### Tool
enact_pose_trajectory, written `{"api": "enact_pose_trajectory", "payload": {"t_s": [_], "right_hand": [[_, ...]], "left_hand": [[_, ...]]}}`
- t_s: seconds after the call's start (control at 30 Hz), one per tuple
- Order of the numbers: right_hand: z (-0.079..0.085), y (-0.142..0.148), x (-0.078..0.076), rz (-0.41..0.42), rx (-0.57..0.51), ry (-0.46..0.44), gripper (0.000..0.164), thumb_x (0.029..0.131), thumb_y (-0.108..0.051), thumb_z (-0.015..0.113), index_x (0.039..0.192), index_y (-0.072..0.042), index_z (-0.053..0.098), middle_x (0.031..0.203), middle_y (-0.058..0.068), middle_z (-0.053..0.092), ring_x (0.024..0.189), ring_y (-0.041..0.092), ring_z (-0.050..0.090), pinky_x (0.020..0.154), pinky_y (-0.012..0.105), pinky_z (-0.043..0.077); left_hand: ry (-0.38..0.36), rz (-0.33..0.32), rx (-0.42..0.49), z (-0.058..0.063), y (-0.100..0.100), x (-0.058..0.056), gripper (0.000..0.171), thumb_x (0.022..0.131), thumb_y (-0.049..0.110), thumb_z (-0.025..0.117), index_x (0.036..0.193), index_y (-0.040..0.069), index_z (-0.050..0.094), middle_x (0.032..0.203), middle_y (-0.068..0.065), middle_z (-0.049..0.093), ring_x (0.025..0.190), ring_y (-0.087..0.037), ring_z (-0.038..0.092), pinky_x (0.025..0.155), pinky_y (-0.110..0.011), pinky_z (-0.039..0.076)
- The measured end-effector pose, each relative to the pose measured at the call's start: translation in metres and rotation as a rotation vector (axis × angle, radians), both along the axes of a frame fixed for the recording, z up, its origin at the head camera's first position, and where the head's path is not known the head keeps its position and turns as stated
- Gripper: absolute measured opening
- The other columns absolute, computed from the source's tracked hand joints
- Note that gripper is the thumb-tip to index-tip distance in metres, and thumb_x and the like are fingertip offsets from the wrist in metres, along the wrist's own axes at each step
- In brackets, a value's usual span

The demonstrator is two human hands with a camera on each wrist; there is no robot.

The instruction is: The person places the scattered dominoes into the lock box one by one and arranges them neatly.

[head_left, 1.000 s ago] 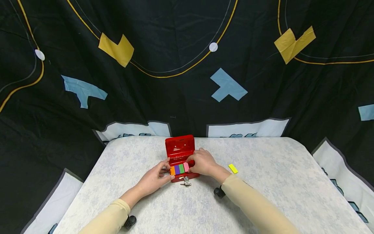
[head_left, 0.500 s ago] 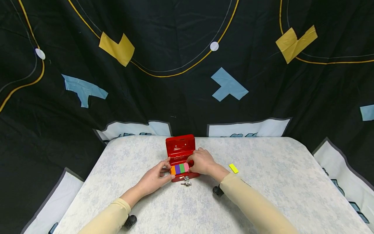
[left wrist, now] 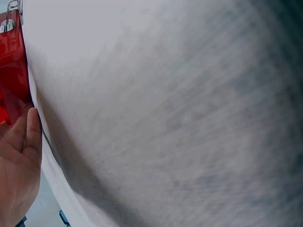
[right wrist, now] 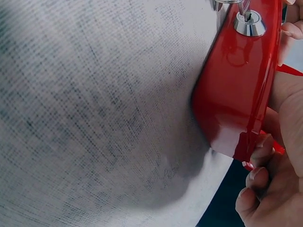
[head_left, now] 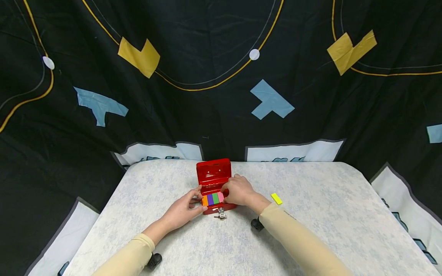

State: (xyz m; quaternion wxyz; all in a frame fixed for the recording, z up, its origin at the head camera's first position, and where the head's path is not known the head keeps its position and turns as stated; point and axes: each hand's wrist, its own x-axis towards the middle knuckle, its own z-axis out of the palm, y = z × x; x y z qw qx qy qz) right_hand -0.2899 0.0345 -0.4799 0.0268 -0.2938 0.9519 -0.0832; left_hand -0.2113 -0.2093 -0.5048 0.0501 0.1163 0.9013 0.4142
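Note:
A red metal cash box (head_left: pixel 214 171) stands with its lid raised at the middle of the table. Side by side in it lie an orange block (head_left: pixel 205 201), a purple block (head_left: pixel 210 199), a green block (head_left: pixel 215 198) and a pink block (head_left: pixel 220 197). My left hand (head_left: pixel 184 209) holds the box's left end, thumb at the front corner and fingers toward the back. My right hand (head_left: pixel 239 191) reaches over the right end, thumb and forefinger at the pink block; its other fingers (right wrist: pixel 258 177) curl outside the wall. Their grip on the block is partly hidden.
A yellow block (head_left: pixel 276 198) lies on the pale patterned table (head_left: pixel 321 214), right of the box. Keys (head_left: pixel 221 215) hang from the lock (right wrist: pixel 249 23) on the box's front. Behind the table hangs a dark curtain (head_left: pixel 207 115).
Both hands keep their places at the box, and the blocks lie as before. Only the head view has shifted very slightly.

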Motion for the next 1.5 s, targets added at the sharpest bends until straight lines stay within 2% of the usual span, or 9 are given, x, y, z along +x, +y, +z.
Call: {"api": "enact_pose_trajectory", "payload": {"t_s": [0.47, 1.07, 1.5], "right_hand": [[-0.0004, -0.0002, 0.0, -0.006, -0.014, -0.018, 0.038, 0.078, -0.037, 0.087, 0.113, -0.024, 0.079, 0.099, -0.007, 0.069, 0.089, 0.013, 0.049, 0.083, 0.033, 0.046], [-0.0026, 0.0011, -0.0008, 0.007, -0.027, -0.031, 0.038, 0.079, -0.039, 0.086, 0.113, -0.023, 0.079, 0.1, -0.008, 0.071, 0.088, 0.013, 0.048, 0.082, 0.032, 0.045], [0.0009, 0.0025, 0.0003, 0.018, -0.089, -0.028, 0.038, 0.081, -0.04, 0.085, 0.114, -0.023, 0.079, 0.106, -0.007, 0.073, 0.091, 0.014, 0.051, 0.08, 0.032, 0.046]], "left_hand": [[0.008, 0.007, -0.006, -0.0006, 0.001, -0.0008, 0.038, 0.092, 0.044, 0.076, 0.115, 0.02, 0.057, 0.164, 0.001, 0.036, 0.12, -0.019, 0.064, 0.101, -0.041, 0.053], [0.014, 0.001, -0.015, -0.0007, 0.0008, -0.001, 0.039, 0.093, 0.044, 0.075, 0.116, 0.02, 0.057, 0.164, 0.0, 0.036, 0.12, -0.019, 0.063, 0.1, -0.039, 0.053], [0.009, 0.001, -0.007, -0.0007, 0.0006, -0.0003, 0.039, 0.093, 0.045, 0.075, 0.115, 0.02, 0.057, 0.163, 0.002, 0.036, 0.122, -0.02, 0.063, 0.102, -0.041, 0.052]]}}
